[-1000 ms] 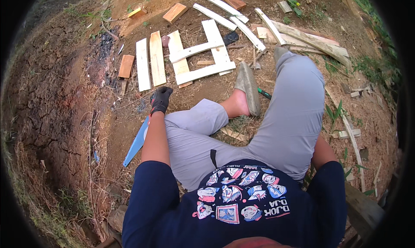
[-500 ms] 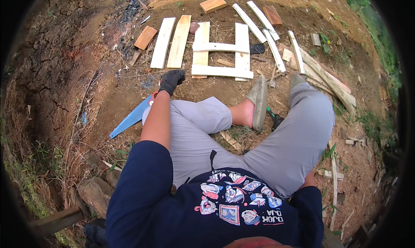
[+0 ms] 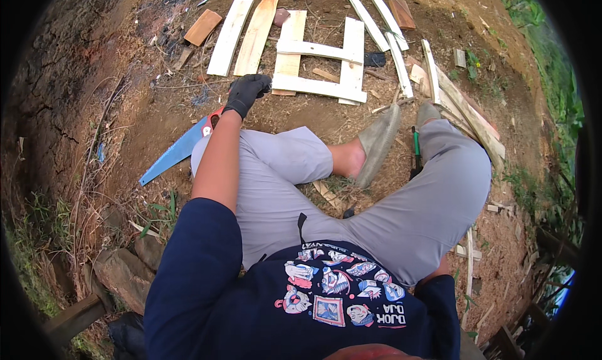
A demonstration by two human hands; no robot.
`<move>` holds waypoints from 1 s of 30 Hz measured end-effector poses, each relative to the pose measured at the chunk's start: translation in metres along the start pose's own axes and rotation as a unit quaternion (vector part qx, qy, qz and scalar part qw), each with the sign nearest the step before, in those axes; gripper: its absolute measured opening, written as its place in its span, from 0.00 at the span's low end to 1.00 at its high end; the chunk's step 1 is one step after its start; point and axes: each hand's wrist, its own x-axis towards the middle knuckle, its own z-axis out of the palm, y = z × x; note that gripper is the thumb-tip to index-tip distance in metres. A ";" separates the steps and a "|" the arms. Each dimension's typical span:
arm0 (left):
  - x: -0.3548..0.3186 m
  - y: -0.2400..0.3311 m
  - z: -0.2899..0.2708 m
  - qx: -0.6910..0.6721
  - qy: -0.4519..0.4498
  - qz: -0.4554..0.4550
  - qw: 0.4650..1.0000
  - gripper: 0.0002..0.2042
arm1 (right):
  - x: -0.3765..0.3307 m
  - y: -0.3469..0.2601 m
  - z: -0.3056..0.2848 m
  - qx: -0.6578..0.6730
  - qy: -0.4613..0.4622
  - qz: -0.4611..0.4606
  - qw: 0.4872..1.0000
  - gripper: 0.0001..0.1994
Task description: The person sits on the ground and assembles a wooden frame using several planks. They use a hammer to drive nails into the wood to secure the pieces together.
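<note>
My left hand (image 3: 248, 94), in a black glove, has its fingers curled beside the left end of the lower crosspiece (image 3: 316, 88); what they hold, if anything, is hidden. That crosspiece and an upper one (image 3: 320, 51) lie over two upright boards (image 3: 291, 31) (image 3: 353, 40), forming a pale wooden frame on the ground. Mostly behind my bent right knee, my black-gloved right hand (image 3: 414, 172) closes on a slim tool with a green handle (image 3: 416, 142). By my left forearm lies a handsaw (image 3: 175, 152) with a blue blade and red handle.
Two loose boards (image 3: 230, 37) (image 3: 256, 36) lie left of the frame, narrow strips (image 3: 399, 65) to its right. Brown wood blocks (image 3: 202, 27) (image 3: 402, 14) rest farther out. Long planks (image 3: 470, 115) are piled at the right. My left shoe (image 3: 379, 143) is close to the frame.
The view has shifted, and the frame sits higher in it. My left hand is closer to the lower crosspiece's left end. The green handle now points more upright beside my right knee.
</note>
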 end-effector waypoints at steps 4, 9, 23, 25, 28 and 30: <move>0.014 -0.018 -0.006 -0.010 0.027 -0.004 1.000 0.17 | -0.005 0.005 -0.001 0.016 0.000 0.008 1.000 0.17; 0.028 -0.019 0.003 0.013 0.019 -0.016 1.000 0.18 | -0.020 0.019 -0.004 0.040 0.004 0.032 0.999 0.17; 0.057 -0.027 0.001 0.114 0.105 0.059 0.986 0.20 | -0.121 0.060 -0.083 0.417 0.247 0.051 0.873 0.21; 0.065 -0.033 0.001 0.104 0.101 0.046 0.988 0.21 | -0.152 0.051 -0.122 0.477 0.329 -0.012 0.815 0.18; 0.065 -0.025 0.001 0.033 0.045 0.020 0.998 0.21 | -0.178 0.027 -0.180 0.543 0.387 -0.130 0.734 0.17; 0.063 -0.026 -0.004 0.005 0.016 0.012 1.000 0.20 | -0.200 -0.031 -0.226 0.506 0.420 -0.156 0.737 0.18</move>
